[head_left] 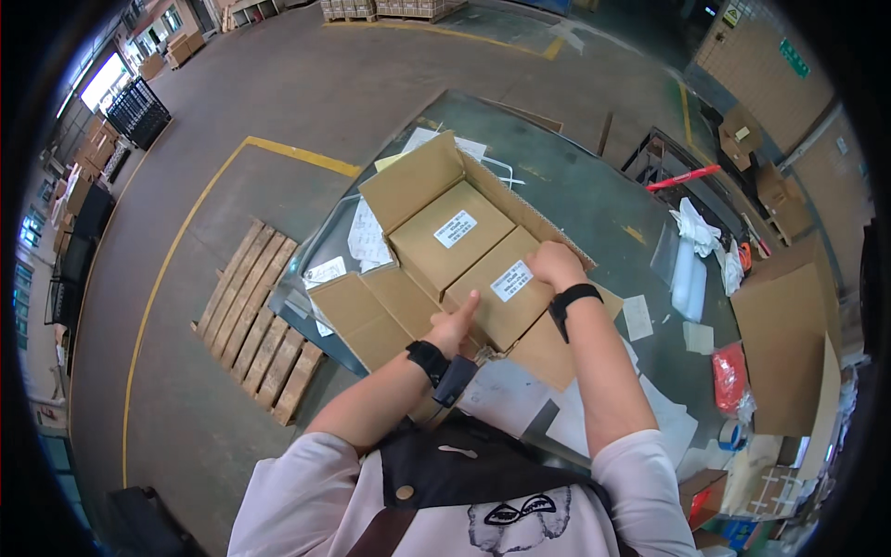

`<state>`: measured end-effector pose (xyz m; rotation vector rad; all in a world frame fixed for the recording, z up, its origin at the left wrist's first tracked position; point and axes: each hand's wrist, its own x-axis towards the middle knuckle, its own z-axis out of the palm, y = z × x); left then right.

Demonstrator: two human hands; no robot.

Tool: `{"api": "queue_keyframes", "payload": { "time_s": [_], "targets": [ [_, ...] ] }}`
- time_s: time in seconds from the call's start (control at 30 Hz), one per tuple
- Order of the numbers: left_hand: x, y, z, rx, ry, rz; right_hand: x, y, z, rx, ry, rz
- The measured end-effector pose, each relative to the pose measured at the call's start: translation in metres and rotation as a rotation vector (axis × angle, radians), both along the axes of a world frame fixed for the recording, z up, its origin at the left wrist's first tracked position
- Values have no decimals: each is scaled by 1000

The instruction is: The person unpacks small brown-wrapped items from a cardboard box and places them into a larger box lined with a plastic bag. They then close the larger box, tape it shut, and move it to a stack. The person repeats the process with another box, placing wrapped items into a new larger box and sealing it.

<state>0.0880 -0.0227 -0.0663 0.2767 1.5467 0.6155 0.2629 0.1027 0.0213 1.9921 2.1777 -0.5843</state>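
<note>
carton [415, 181]: brown | inner boxes [452, 239]: brown, white labels | wristbands [575, 298]: black | pallet [260, 316]: tan

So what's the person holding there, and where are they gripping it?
A small brown box with a white label, inside the open carton: the left hand at its near corner, the right hand on its far edge.

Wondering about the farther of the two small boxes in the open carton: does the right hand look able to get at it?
Probably yes. The right hand rests on the nearer small box; the farther small box lies right beside it in the open carton, its top uncovered.
</note>
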Motion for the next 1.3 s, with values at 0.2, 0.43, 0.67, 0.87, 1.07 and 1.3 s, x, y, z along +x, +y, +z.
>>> {"api": "queue_keyframes", "payload": {
  "time_s": [0.2, 0.43, 0.67, 0.87, 1.07, 1.3],
  "targets": [
    [43, -2, 6, 59, 159, 117, -11, 11, 8, -28, -158, 31],
    [35, -5, 11, 170, -36, 82, 49, 16, -40, 23, 421, -91],
    [29, -29, -33, 588, -374, 248, 1, -20, 3, 189, 167, -114],
    [-17, -66, -50, 359, -836, 359, -53, -123, 75, 433, 151, 240],
    [-43, -72, -37, 341, -1131, 369, -29, -110, 60, 143, 379, 271],
    [-45, -83, -64, 336, -894, 203, -63, -162, 99, 34, 397, 79]
  ]
}}
